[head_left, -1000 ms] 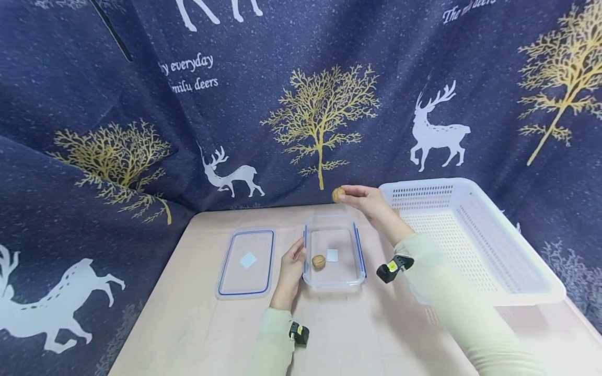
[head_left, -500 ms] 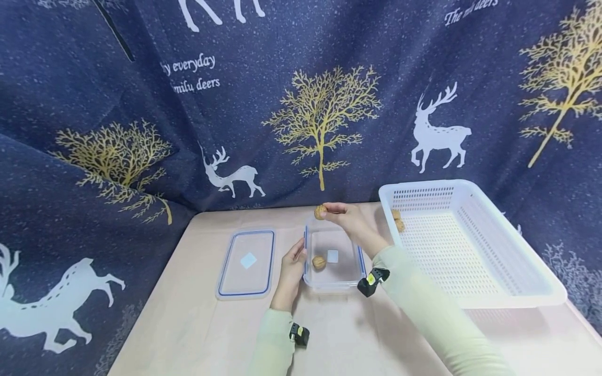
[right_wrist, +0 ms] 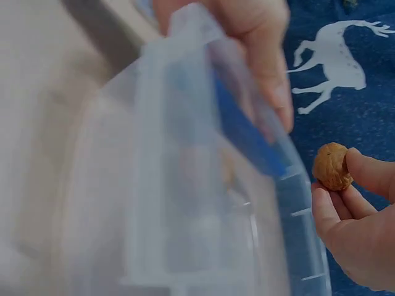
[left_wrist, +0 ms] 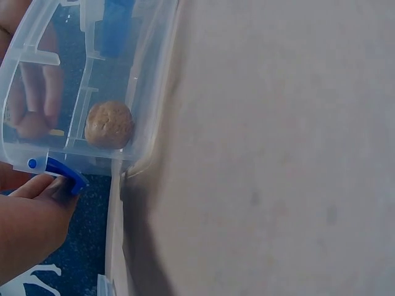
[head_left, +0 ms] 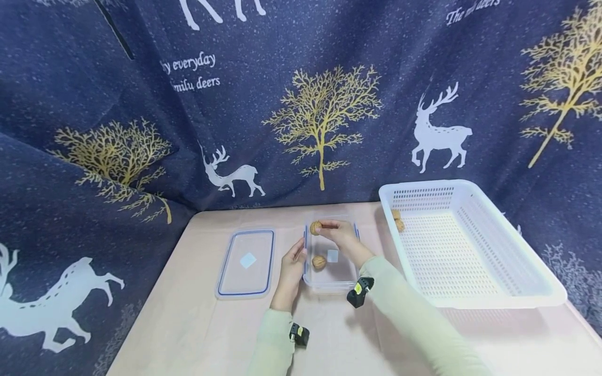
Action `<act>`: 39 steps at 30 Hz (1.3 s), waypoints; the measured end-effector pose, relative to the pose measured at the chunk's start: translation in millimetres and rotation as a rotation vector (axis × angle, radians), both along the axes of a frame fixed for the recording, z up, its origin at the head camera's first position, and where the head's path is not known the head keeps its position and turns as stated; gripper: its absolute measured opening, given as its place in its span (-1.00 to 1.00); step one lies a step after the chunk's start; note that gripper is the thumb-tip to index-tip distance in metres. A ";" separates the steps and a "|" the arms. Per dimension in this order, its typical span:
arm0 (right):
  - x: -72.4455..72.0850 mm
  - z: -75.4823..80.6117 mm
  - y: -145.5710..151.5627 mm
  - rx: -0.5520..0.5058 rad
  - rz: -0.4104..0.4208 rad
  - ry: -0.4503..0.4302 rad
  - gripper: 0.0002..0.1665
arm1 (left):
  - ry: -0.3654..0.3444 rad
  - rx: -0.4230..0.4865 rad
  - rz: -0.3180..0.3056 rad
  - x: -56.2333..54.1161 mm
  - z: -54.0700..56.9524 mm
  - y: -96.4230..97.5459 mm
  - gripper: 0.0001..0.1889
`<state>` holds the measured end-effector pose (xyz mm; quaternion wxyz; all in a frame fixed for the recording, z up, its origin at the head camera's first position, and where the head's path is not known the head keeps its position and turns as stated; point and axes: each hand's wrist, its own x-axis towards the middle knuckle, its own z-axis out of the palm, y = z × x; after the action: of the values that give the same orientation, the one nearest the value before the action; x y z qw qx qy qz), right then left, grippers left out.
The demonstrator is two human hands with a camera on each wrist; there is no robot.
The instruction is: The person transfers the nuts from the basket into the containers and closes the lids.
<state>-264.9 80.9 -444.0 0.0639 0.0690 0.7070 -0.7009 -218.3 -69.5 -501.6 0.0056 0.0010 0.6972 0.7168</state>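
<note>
A clear plastic food container [head_left: 335, 285] with blue latches stands uncovered on the table, one walnut [head_left: 319, 262] lying in its near left part. My left hand [head_left: 290, 266] holds its left side; in the left wrist view, its fingers lie against a blue latch [left_wrist: 66, 174]. Over the back left part of the container, my right hand [head_left: 342, 236] pinches a second walnut [head_left: 315, 227] between thumb and fingers. The right wrist view shows this walnut [right_wrist: 332, 166] at the fingertips, apart from the container wall [right_wrist: 179, 185].
The container's blue-edged lid [head_left: 245, 286] lies flat on the table at left. At right stands a white perforated plastic basket [head_left: 475, 248] with a couple of walnuts [head_left: 399, 224] by its left wall. A dark blue curtain [head_left: 235, 120] with deer and trees hangs behind the table.
My right hand has carried the walnut left and down, from beside the basket's back left corner to over the container. My left hand has stayed at the container's left side.
</note>
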 end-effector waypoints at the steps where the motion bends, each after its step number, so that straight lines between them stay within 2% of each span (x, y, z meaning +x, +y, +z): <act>1: 0.4 -2.8 -0.5 0.012 -0.006 -0.006 -0.54 | 0.001 0.001 0.000 -0.1 -0.3 0.2 -0.53; 6: 1.2 -17.9 -0.7 0.039 -0.022 -0.024 -0.56 | 0.027 -0.006 0.004 0.3 -1.7 1.1 -0.54; 10: -1.4 -35.1 1.8 0.038 -0.007 0.023 -0.60 | 0.084 -0.008 0.003 1.4 -3.1 0.7 -0.54; 12: -1.9 -41.9 1.8 0.059 -0.010 0.036 -0.63 | 0.090 0.002 0.004 1.7 -3.1 0.5 -0.54; 15: -0.1 -45.0 -0.2 0.086 -0.018 0.020 -0.65 | 0.094 0.007 0.004 2.0 -2.3 0.9 -0.54; 18: 6.0 -37.4 -3.7 0.112 -0.033 -0.046 -0.63 | 0.096 0.000 0.008 1.7 -1.2 1.9 -0.55; 20: 6.4 -37.6 -4.4 0.124 -0.032 -0.057 -0.61 | 0.072 -0.006 0.014 0.8 -1.1 2.3 -0.55; 22: 1.1 -45.4 -2.3 0.115 -0.023 -0.051 -0.61 | 0.032 -0.004 0.019 -1.0 -1.4 2.7 -0.55; 24: -17.2 -75.1 3.9 0.053 -0.002 0.045 -0.65 | 0.008 -0.007 0.024 -2.4 -1.9 2.3 -0.55; 26: -38.3 -103.8 10.7 0.027 0.020 0.090 -0.65 | -0.008 -0.004 0.021 -2.7 -0.4 2.0 -0.54; 28: -64.1 -136.5 17.0 0.001 0.024 0.114 -0.66 | -0.010 -0.008 0.011 0.4 7.6 1.9 -0.55; 29: -72.4 -145.7 18.5 -0.004 0.015 0.114 -0.65 | -0.011 -0.007 0.006 3.3 13.1 2.0 -0.55; 31: -56.9 -113.9 15.2 0.034 -0.008 0.031 -0.60 | -0.009 -0.002 0.005 3.4 13.4 2.2 -0.54; 33: -39.9 -82.4 10.4 0.047 -0.046 -0.007 -0.59 | -0.009 -0.009 0.008 3.2 12.2 2.7 -0.54; 36: -9.0 -26.7 5.4 0.057 -0.053 -0.037 -0.55 | 0.003 -0.015 0.020 -2.3 -0.6 3.0 -0.55; 37: -12.4 -26.7 6.2 0.046 -0.058 -0.038 -0.56 | 0.004 -0.019 0.022 -1.8 -0.8 3.0 -0.55; 38: -22.7 -37.6 10.3 0.011 -0.043 0.003 -0.59 | 0.007 -0.020 0.023 -1.5 -1.0 3.1 -0.55; 39: -25.8 -36.9 12.2 0.007 -0.036 0.009 -0.58 | 0.011 -0.022 0.023 -1.3 -1.1 3.1 -0.55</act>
<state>-290.8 93.1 -480.9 0.0480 0.0788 0.7082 -0.6999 -219.6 -66.4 -502.8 -0.0067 -0.0031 0.7050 0.7091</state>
